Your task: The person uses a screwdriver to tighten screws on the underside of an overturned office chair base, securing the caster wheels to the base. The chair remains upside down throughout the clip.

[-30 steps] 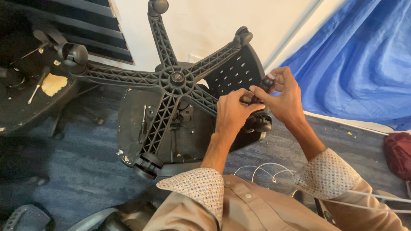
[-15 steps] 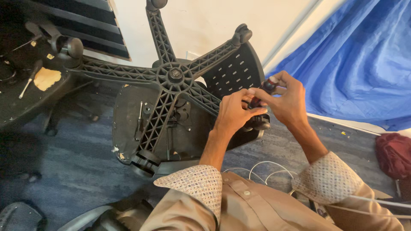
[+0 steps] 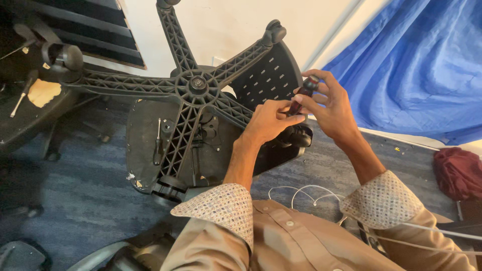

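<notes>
Blue carpet [image 3: 75,200] lay under an upturned chair [image 3: 196,100]. At two o'clock of its hub, both hands, left [image 3: 268,120] and right [image 3: 331,103], pinched a screwdriver [image 3: 301,95]; seemingly readying it; seating its tip came next.

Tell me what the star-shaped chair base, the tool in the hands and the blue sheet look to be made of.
Star-shaped chair base: probably moulded black plastic, matt, judging by the open ribbed lattice in its arms.
Tool, gripped by the left hand and right hand: handle looks like glossy dark plastic or rubber with a red band; its tip is hidden.
Blue sheet: cloth, matt, hanging in soft folds.
</notes>
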